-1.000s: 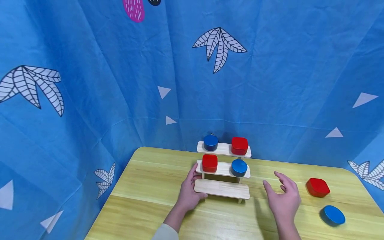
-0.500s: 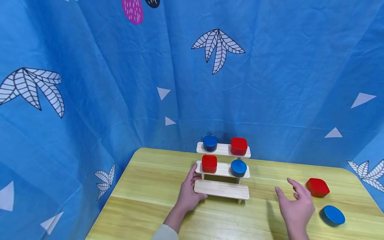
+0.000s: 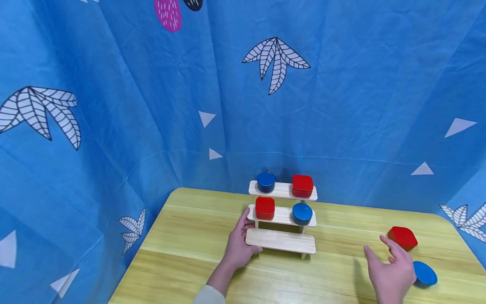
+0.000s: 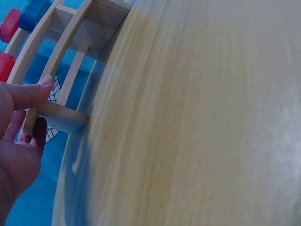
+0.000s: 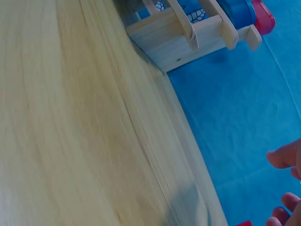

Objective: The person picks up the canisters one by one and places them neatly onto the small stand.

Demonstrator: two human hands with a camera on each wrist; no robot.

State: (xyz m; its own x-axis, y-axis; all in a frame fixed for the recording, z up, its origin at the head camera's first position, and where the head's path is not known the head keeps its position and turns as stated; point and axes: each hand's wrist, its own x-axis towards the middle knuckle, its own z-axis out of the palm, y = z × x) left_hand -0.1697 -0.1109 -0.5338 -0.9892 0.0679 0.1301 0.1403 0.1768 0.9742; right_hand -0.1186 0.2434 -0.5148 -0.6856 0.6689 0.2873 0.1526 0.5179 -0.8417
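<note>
A three-tier wooden display stand (image 3: pixel 281 240) stands on the table, its lowest shelf bare. My left hand (image 3: pixel 239 247) grips the stand's left end, thumb and fingers on either side of the low shelf in the left wrist view. On the top shelf sit a round blue box (image 3: pixel 266 182) and a squarish red box (image 3: pixel 302 185). The middle shelf carries another red box (image 3: pixel 265 208) and another blue box (image 3: pixel 302 214). Holding nothing, my right hand (image 3: pixel 392 274) has thumb and fingers spread, just left of a round blue box (image 3: pixel 426 274) and below a red box (image 3: pixel 404 237).
The light wooden table (image 3: pixel 182 249) ends at a curved left side. A blue patterned cloth (image 3: pixel 341 105) hangs behind and to the left, close beyond the stand's back.
My right hand has moved right and nearer the body, and now partly overlaps the loose blue box. My left hand and the stand have stayed in place.
</note>
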